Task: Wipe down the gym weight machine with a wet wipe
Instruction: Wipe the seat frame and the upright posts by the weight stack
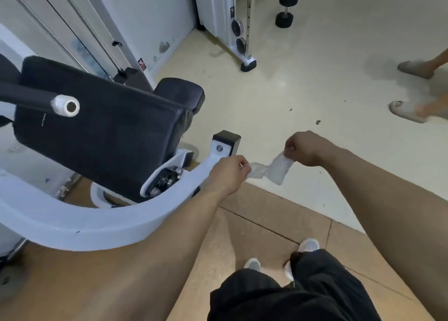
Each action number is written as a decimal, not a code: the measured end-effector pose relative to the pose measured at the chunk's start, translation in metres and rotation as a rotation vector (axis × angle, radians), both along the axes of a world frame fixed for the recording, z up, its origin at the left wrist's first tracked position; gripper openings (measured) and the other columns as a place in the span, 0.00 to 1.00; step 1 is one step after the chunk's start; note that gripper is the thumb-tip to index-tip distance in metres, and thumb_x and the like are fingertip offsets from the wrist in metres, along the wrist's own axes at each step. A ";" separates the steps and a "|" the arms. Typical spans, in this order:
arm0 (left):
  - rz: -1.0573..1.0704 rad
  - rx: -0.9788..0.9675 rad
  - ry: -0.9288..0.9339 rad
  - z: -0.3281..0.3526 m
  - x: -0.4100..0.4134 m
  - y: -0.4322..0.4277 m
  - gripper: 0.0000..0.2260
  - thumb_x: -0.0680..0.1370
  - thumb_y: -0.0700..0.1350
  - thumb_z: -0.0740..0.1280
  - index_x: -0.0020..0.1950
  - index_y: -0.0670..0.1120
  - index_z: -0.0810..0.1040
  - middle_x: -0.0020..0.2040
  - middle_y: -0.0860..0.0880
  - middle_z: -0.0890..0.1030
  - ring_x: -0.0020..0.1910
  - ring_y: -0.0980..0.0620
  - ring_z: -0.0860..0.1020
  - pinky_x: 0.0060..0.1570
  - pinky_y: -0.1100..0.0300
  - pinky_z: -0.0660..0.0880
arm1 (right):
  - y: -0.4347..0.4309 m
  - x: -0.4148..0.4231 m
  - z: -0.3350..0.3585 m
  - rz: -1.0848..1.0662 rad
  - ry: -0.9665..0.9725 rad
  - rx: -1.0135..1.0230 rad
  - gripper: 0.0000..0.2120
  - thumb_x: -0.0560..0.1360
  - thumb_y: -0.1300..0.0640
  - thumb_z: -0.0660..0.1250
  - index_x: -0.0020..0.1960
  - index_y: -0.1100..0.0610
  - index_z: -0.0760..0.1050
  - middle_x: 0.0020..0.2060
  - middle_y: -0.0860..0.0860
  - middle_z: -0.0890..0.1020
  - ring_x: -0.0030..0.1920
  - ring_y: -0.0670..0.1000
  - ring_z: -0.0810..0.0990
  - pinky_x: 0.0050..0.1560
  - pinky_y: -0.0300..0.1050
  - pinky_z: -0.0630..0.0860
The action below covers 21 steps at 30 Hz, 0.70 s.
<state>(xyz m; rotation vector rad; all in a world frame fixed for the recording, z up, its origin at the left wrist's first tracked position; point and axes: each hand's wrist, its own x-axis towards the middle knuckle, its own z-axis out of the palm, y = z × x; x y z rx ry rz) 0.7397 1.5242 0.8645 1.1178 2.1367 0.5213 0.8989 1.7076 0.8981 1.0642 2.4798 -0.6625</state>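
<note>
Beside the curved white machine frame (116,226), left grip (229,173) and right grip (306,148) each pinch a crumpled white wet wipe (272,170) (stretched between them).

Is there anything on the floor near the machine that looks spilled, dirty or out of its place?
Yes. A greyish patch darkens the pale floor beside another person's slippers, perhaps damp. Small dark specks lie on it too. A dumbbell lies loose at the far end.

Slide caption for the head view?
Left hand and right hand pinch a crumpled white wet wipe beside the curved white machine frame.
</note>
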 end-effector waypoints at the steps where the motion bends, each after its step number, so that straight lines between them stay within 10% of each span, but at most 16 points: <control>1: 0.029 -0.005 0.006 -0.001 -0.004 0.013 0.07 0.81 0.49 0.63 0.48 0.50 0.80 0.39 0.50 0.82 0.39 0.51 0.78 0.39 0.56 0.75 | 0.018 -0.009 -0.004 0.029 0.001 -0.006 0.07 0.77 0.55 0.63 0.43 0.51 0.79 0.42 0.50 0.82 0.46 0.54 0.79 0.45 0.46 0.76; 21: 0.907 -0.068 0.050 0.002 -0.142 0.215 0.08 0.80 0.49 0.63 0.49 0.51 0.82 0.44 0.49 0.83 0.44 0.48 0.80 0.46 0.49 0.80 | 0.284 -0.324 -0.002 0.774 0.105 -0.091 0.12 0.80 0.53 0.60 0.46 0.56 0.79 0.44 0.55 0.82 0.46 0.59 0.78 0.41 0.46 0.70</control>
